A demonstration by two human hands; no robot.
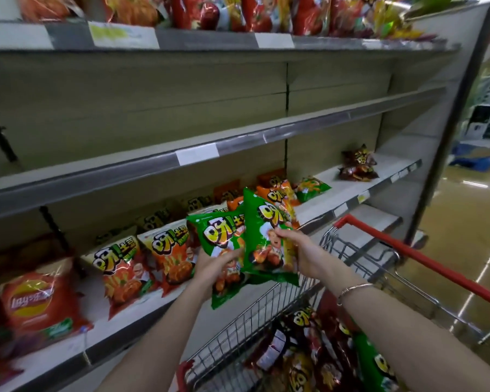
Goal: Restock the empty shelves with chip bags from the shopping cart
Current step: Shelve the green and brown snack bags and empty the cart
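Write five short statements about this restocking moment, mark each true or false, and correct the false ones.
1. The left hand grips the left green bag; the right hand grips the right green bag. True.
2. The cart's handle is blue. False: the shopping cart has a red handle.
3. A red Lay's bag sits at the stocked shelf's left end. True.
4. The bracelet is on the left wrist. False: the bracelet circles the right wrist.
5. The shelf above the orange bags is full. False: the upper shelf shows no bags above the orange chip bags.
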